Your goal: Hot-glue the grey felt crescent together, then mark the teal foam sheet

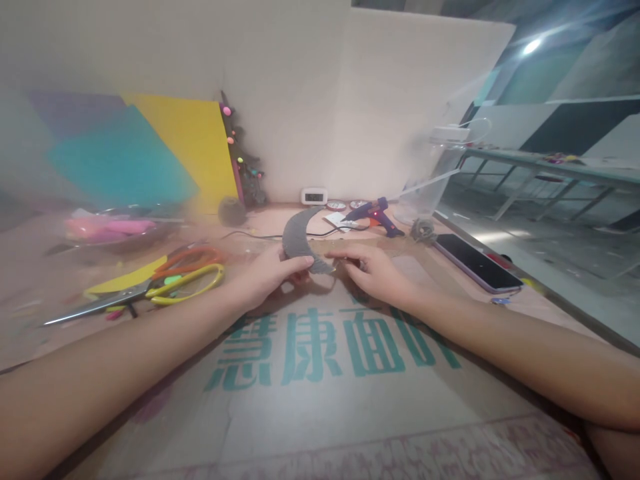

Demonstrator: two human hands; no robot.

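Observation:
A dark grey crescent (296, 235), apparently felt or foam, stands raised above the table with its points toward the right. My left hand (273, 272) grips its lower part, the thumb lying across the front. Close to the crescent's lower tip is my right hand (367, 268), its index finger and thumb curled together. Whatever is between those fingers is too small and blurred to name. Under both wrists lies a pale woven sheet (280, 427) printed with green characters.
Orange-and-yellow-handled scissors (187, 280) lie at left, near a bowl of pink pieces (113, 230). Behind my hands are a purple glue gun (377, 215), its cord and a small white digital clock (314, 197). A phone (477, 262) and a clear plastic container (425, 180) are at right.

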